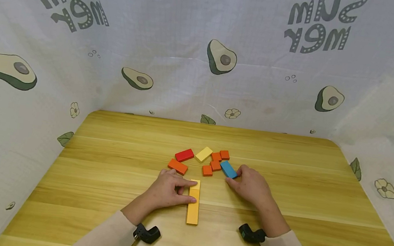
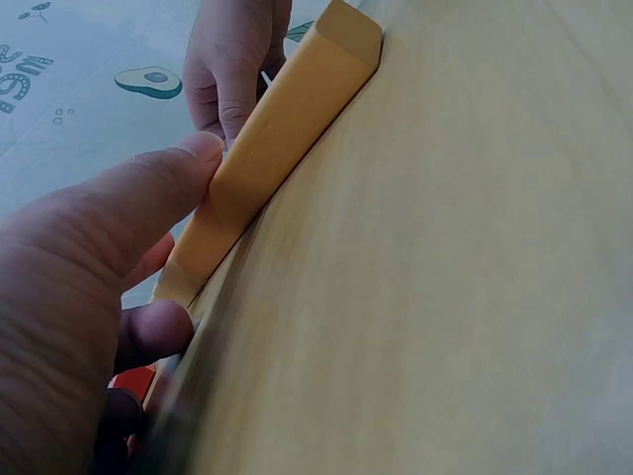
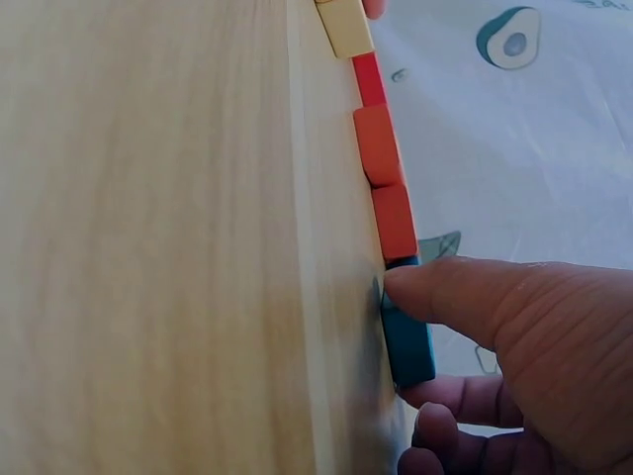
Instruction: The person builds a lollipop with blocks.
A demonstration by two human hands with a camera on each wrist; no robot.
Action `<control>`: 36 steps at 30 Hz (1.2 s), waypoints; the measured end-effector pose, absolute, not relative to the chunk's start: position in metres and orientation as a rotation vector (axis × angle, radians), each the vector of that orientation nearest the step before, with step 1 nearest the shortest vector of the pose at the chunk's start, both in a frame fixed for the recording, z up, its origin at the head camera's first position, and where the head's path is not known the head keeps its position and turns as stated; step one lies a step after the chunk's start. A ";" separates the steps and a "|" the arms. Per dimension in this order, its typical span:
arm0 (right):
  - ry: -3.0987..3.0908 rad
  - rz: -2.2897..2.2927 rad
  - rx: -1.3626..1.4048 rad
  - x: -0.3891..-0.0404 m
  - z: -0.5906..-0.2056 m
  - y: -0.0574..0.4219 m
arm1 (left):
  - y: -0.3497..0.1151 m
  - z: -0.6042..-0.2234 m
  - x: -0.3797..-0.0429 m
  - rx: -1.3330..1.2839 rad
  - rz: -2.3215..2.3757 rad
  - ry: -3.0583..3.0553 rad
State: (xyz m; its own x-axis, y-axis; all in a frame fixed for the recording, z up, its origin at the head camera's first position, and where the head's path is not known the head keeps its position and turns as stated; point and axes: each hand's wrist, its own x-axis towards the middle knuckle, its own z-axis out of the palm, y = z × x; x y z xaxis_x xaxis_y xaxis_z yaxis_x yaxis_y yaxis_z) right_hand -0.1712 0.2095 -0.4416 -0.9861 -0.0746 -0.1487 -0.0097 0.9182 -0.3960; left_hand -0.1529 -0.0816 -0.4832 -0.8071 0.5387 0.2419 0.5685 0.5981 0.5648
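Fingers (image 1: 187,183) extended, left hand (image 1: 168,190) touches yellow blocks (image 1: 192,214); right hand (image 1: 253,186) pinches blue block (image 1: 228,169).

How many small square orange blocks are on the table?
4: the farthest square, a second square left of it, a third square beside the blue block, and the nearest square. Others could be hidden.

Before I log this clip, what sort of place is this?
Likely a makeshift tabletop filming booth: a wood-grain table, avocado-print cloth on three sides, and small black wrist-worn devices.
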 end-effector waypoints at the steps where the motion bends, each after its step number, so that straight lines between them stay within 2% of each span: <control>1: 2.918 -0.599 -0.068 -0.171 -0.441 0.210 | -0.082 -0.483 -0.153 -0.959 -1.009 -2.767; 17: 2.895 -0.707 -0.139 -0.170 -0.426 0.213 | -0.082 -0.482 -0.153 -0.977 -1.035 -2.772; 26: 2.832 -0.864 -0.389 -0.160 -0.425 0.182 | -0.082 -0.483 -0.154 -0.983 -1.021 -2.771; 36: 2.796 -0.919 -0.498 -0.158 -0.444 0.160 | -0.082 -0.485 -0.155 -1.005 -1.011 -2.748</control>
